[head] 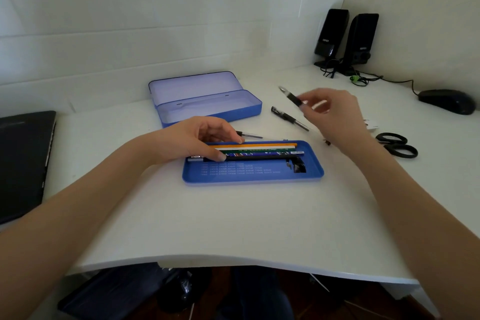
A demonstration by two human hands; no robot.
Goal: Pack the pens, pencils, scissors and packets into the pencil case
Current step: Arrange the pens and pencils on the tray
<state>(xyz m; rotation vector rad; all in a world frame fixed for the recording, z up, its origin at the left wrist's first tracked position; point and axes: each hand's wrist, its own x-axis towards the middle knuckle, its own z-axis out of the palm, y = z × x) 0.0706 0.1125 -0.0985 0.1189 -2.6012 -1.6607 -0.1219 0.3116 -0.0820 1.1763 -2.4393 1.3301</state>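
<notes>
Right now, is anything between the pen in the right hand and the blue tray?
Nothing visible blocks it. The right hand holds the pen in the air beyond the tray. Another pen lies on the desk below that path. The tray's near half is bare; the left hand rests at its left end.

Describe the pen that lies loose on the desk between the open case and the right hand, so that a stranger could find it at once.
Start at the open blue pencil case at the back of the white desk. Just to its right, below the raised right hand, lies a black pen, slanted, with a clear tip end. Unlike the blurred pen held in the fingers or the pencils in the blue tray, it rests alone and untouched on the bare desk.
</notes>
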